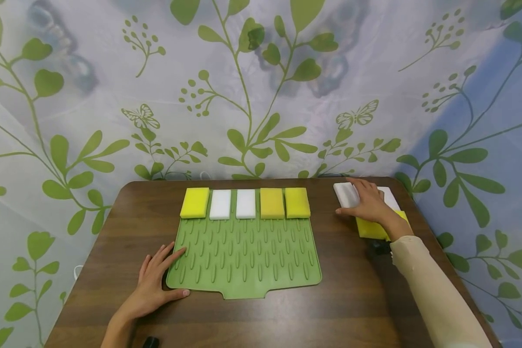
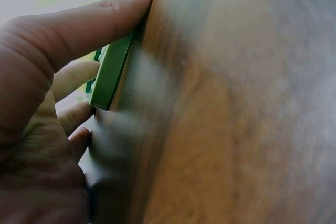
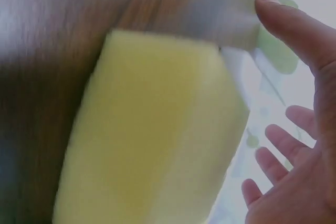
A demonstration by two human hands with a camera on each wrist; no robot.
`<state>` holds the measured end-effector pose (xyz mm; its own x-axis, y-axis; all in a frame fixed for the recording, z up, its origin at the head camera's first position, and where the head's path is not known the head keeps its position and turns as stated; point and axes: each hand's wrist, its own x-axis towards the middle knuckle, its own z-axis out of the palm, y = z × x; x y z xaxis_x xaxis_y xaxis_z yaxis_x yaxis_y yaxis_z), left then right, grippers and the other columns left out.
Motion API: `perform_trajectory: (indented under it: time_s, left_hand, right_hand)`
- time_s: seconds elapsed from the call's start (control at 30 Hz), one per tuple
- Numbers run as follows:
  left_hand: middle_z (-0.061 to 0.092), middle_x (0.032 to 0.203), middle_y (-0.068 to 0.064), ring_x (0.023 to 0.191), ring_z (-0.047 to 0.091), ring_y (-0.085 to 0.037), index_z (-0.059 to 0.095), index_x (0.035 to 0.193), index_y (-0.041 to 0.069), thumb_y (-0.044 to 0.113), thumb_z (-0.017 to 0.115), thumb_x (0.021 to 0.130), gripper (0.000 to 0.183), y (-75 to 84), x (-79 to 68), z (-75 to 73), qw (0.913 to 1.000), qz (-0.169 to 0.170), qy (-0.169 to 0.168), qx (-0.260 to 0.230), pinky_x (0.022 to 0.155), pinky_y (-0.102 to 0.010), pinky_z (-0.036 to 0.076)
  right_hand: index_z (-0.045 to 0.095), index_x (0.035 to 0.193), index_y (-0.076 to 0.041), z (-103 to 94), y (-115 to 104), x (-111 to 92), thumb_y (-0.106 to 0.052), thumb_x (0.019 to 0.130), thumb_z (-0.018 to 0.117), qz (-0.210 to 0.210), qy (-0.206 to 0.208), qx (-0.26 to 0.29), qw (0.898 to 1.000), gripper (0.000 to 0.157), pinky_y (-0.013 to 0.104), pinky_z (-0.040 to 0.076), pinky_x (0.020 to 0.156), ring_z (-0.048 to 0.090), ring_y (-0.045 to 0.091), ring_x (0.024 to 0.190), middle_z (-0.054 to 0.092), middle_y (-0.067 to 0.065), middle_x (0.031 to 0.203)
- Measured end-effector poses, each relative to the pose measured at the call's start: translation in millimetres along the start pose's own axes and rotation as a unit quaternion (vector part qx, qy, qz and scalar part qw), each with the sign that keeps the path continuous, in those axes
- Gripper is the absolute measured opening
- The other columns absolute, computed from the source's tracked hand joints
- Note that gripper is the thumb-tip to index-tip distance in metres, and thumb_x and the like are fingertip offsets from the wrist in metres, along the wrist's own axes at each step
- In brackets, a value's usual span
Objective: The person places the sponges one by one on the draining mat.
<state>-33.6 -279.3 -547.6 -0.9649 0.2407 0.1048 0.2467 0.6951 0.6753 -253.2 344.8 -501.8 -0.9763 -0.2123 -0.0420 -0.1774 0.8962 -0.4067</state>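
Note:
My left hand [image 1: 153, 285] rests with fingers spread at the left edge of a green ridged mat [image 1: 245, 288]. In the left wrist view, the thumb [image 2: 100, 24] touches the mat's rim [image 2: 111, 80]. Over at the right, my right hand [image 1: 371, 205] reaches above a white sponge block [image 1: 346, 194], thumb and fingers apart on either side of it. Partly under that hand and wrist lie another white block [image 1: 389, 197] and a yellow sponge [image 1: 371, 229]. A large yellow sponge [image 3: 136, 129] fills the right wrist view beside the spread fingers.
Along the mat's far edge stand a yellow sponge [image 1: 195, 203], two white blocks [image 1: 220, 204], a darker yellow sponge [image 1: 271, 203] and another yellow one [image 1: 297, 202]. The brown wooden table [image 1: 330, 309] meets a leaf-patterned curtain [image 1: 261, 96] at its back.

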Motion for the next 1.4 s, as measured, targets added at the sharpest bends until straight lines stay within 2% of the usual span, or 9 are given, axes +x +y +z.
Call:
perform_trajectory:
  time_s: [0.13, 0.43, 0.5, 0.67, 0.77, 0.93, 1.07, 1.23, 1.4]
  left_hand:
    - [0.029, 0.175, -0.027, 0.158, 0.018, -0.063, 0.048, 0.163, 0.02, 0.038, 0.097, 0.078, 0.1, 0.5, -0.2, 0.2, 1.0, 0.002, -0.001, -0.002, 0.123, -0.078, 0.0]
    - [0.029, 0.175, -0.026, 0.158, 0.017, -0.062, 0.048, 0.163, 0.022, 0.039, 0.097, 0.078, 0.1, 0.6, 0.6, -0.7, 1.0, -0.003, -0.003, -0.002, 0.121, -0.08, 0.0]
    - [0.029, 0.175, -0.026, 0.158, 0.018, -0.062, 0.048, 0.163, 0.022, 0.039, 0.097, 0.078, 0.099, 0.7, 0.6, -1.0, 1.0, -0.004, -0.003, 0.0, 0.121, -0.08, 0.001]
    - [0.028, 0.175, -0.026, 0.159, 0.017, -0.062, 0.049, 0.163, 0.02, 0.038, 0.097, 0.078, 0.1, 1.9, -0.3, -1.5, 1.0, -0.003, -0.003, -0.008, 0.123, -0.079, -0.001]
    - [0.028, 0.175, -0.027, 0.159, 0.017, -0.062, 0.048, 0.163, 0.02, 0.037, 0.097, 0.078, 0.1, 2.6, -0.7, -1.6, 0.9999, -0.002, -0.003, -0.01, 0.123, -0.078, -0.001]
    - [0.028, 0.175, -0.025, 0.159, 0.017, -0.062, 0.048, 0.163, 0.021, 0.037, 0.097, 0.078, 0.1, 2.1, -0.8, -0.9, 0.9999, -0.002, -0.002, -0.011, 0.123, -0.077, -0.001]
    - [0.027, 0.176, -0.024, 0.16, 0.016, -0.061, 0.047, 0.164, 0.022, 0.038, 0.097, 0.079, 0.1, 0.2, -0.5, -0.3, 0.9999, -0.001, -0.005, -0.013, 0.123, -0.078, -0.002]
    - [0.028, 0.176, -0.024, 0.16, 0.017, -0.061, 0.047, 0.164, 0.023, 0.039, 0.097, 0.079, 0.1, -0.6, -0.3, -0.8, 0.9999, -0.002, -0.003, -0.009, 0.123, -0.079, -0.001]
    - [0.027, 0.176, -0.024, 0.161, 0.015, -0.061, 0.047, 0.164, 0.021, 0.038, 0.096, 0.079, 0.1, 0.1, -0.1, -0.6, 0.9998, -0.008, -0.009, -0.015, 0.122, -0.08, -0.002]
  right_hand:
    - [0.025, 0.171, -0.013, 1.3, 7, -1, -0.064, 0.081, 0.088, 0.008, -0.009, 0.0, 1.0, 0.121, 0.068, 0.028, 0.098, 0.031, 0.055, 0.142, 0.031, 0.031, 0.168]
    - [0.032, 0.167, -0.013, 11.7, 4, -6, -0.059, 0.081, 0.09, -0.005, 0.012, -0.006, 1.0, 0.113, 0.064, 0.031, 0.092, 0.038, 0.05, 0.13, 0.039, 0.029, 0.161]
    - [0.033, 0.167, -0.013, 12.6, 1, -7, -0.058, 0.082, 0.09, -0.011, 0.011, -0.005, 1.0, 0.112, 0.067, 0.03, 0.095, 0.038, 0.052, 0.131, 0.039, 0.029, 0.161]
    - [0.033, 0.167, -0.015, 12.8, -9, -7, -0.06, 0.083, 0.088, -0.023, -0.008, -0.008, 1.0, 0.11, 0.079, 0.023, 0.116, 0.039, 0.055, 0.139, 0.037, 0.03, 0.166]
    - [0.034, 0.167, -0.016, 9.7, -12, -7, -0.058, 0.084, 0.087, -0.031, -0.018, -0.012, 0.999, 0.107, 0.079, 0.021, 0.118, 0.039, 0.052, 0.136, 0.036, 0.028, 0.168]
    - [0.034, 0.168, -0.019, -0.7, -12, -2, -0.039, 0.088, 0.087, -0.035, -0.049, -0.01, 0.998, 0.098, 0.074, 0.026, 0.109, 0.031, 0.052, 0.142, 0.035, 0.024, 0.17]
    - [0.031, 0.17, -0.021, -9.7, -9, 0, -0.028, 0.084, 0.086, -0.033, -0.091, -0.018, 0.995, 0.102, 0.077, 0.023, 0.105, 0.018, 0.057, 0.153, 0.027, 0.025, 0.174]
    - [0.024, 0.172, -0.022, -12.3, -7, 6, -0.022, 0.076, 0.086, -0.044, -0.121, -0.048, 0.991, 0.114, 0.082, 0.015, 0.111, 0.008, 0.058, 0.161, 0.019, 0.023, 0.179]
    - [0.023, 0.173, -0.023, -6.1, -2, 18, -0.022, 0.076, 0.087, -0.041, -0.135, -0.062, 0.988, 0.117, 0.083, 0.008, 0.115, 0.004, 0.056, 0.163, 0.016, 0.018, 0.181]
